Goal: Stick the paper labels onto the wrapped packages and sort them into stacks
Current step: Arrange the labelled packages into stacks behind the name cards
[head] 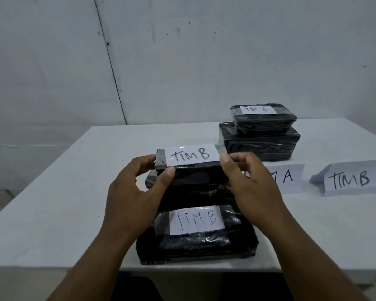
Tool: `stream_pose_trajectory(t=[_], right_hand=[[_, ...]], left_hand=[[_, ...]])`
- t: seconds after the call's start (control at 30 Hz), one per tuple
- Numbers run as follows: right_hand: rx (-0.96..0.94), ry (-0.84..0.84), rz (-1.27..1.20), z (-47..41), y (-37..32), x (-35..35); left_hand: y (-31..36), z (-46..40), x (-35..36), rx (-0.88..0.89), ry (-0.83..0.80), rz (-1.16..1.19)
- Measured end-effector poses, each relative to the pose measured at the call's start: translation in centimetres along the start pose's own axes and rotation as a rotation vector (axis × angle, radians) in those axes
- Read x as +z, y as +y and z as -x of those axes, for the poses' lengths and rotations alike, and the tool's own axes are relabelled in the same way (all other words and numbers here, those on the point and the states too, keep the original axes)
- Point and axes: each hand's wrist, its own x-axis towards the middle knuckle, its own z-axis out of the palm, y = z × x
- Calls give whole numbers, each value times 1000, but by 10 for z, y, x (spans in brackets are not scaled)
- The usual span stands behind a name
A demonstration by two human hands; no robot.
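Two hands' grip point(137, 192) point(248, 183) pinching black package point(193, 172), white table point(63, 192), pale wall point(204, 51)

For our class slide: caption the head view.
Both hands, left hand and right hand, hold a "TIM B" package above another.

You are looking at a dim, cool-toned picture with soft, even light and only faint shadows. The clear wrap on the black packages point(195, 240) gives small glints. Straight lines bow near the edges, and fine detail looks slightly soft throughout.
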Motion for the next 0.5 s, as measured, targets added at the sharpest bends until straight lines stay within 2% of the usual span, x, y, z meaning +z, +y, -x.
stream_pose_trajectory(t=[0.17, 0.3, 0.4, 0.5], right_hand=[[26, -16, 35, 4, 1, 0], [40, -8, 35, 5, 4, -2], [131, -35, -106, 1, 10, -4], [202, 29, -245, -3, 12, -5]], left_hand=[[1, 14, -2, -37, -2, 55], [-5, 20, -4, 8, -142, -44], [-9, 20, -2, 40, -248, -154], [-15, 12, 7, 35, -247, -304]])
